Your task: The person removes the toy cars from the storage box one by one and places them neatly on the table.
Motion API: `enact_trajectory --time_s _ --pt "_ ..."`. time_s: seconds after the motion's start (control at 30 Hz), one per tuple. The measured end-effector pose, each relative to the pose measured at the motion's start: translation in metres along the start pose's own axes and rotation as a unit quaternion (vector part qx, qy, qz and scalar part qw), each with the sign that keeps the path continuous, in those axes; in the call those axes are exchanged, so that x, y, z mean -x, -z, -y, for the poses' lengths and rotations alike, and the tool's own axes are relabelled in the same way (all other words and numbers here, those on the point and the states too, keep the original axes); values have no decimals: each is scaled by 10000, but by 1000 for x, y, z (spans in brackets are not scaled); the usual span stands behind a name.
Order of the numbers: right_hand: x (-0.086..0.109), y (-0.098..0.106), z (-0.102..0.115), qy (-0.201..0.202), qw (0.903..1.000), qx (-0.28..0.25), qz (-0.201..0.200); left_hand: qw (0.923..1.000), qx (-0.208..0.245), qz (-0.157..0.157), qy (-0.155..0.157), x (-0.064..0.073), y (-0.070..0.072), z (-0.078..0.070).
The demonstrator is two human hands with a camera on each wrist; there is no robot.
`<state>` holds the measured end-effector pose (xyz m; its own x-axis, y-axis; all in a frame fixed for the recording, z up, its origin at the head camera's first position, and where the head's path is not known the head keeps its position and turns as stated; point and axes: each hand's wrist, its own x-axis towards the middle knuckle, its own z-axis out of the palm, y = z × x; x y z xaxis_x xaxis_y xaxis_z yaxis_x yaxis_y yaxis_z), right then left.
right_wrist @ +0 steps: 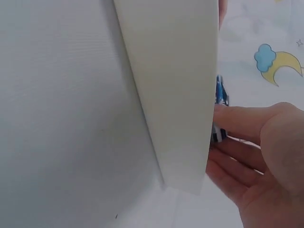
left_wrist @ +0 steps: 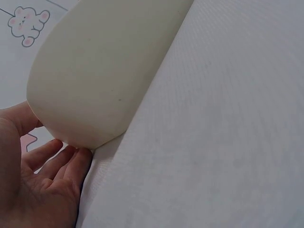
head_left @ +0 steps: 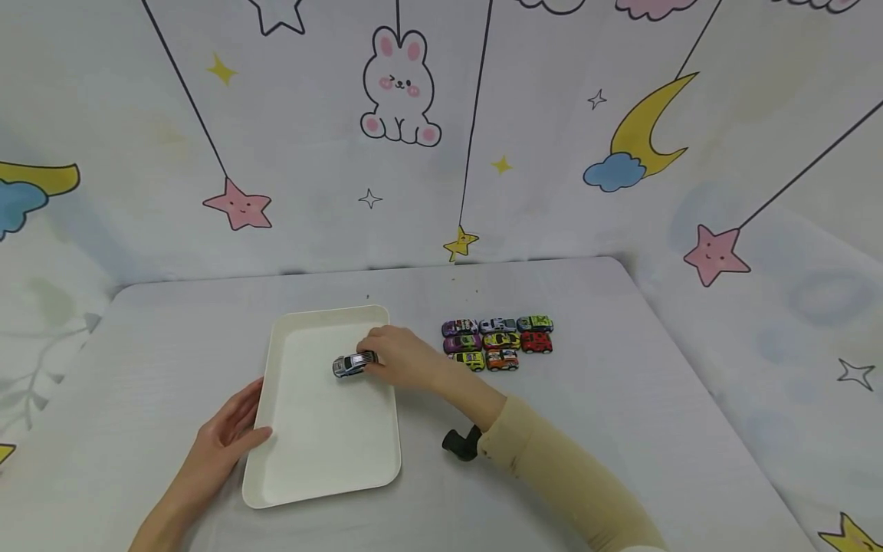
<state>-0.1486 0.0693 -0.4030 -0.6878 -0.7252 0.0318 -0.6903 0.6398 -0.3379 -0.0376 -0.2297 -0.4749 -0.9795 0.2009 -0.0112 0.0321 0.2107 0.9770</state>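
Observation:
A white rectangular tray [head_left: 324,429] lies on the table. My left hand [head_left: 224,437] grips its left side, the thumb over the rim and the other fingers against the outer wall; in the left wrist view those fingertips touch the tray's wall [left_wrist: 95,95]. Over the upper right part of the tray, my right hand [head_left: 396,356] pinches a silver toy car [head_left: 352,364] with dark windows by its right end. The right wrist view shows the toy car [right_wrist: 219,133] between thumb and fingers, partly hidden behind the tray wall [right_wrist: 175,95].
Several colourful toy cars [head_left: 500,341] stand in close rows right of the tray, one partly behind my right forearm. A black object [head_left: 461,445] shows beside the right sleeve [head_left: 552,460]. Behind the table [head_left: 586,383] hangs a cloth [head_left: 538,215] printed with stars and a rabbit.

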Motion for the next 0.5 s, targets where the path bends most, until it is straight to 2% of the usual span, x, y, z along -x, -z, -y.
enact_trajectory --time_s 0.13,0.33,0.5 --pt "10 -1 -2 105 9997 -21 -198 10000 15 3 6 0 0 0" --pt "26 -1 -10 526 9945 -59 -907 9999 148 67 37 0 1 0" --pt "45 -1 -18 589 9884 -76 -1396 9997 214 114 87 0 1 -2"
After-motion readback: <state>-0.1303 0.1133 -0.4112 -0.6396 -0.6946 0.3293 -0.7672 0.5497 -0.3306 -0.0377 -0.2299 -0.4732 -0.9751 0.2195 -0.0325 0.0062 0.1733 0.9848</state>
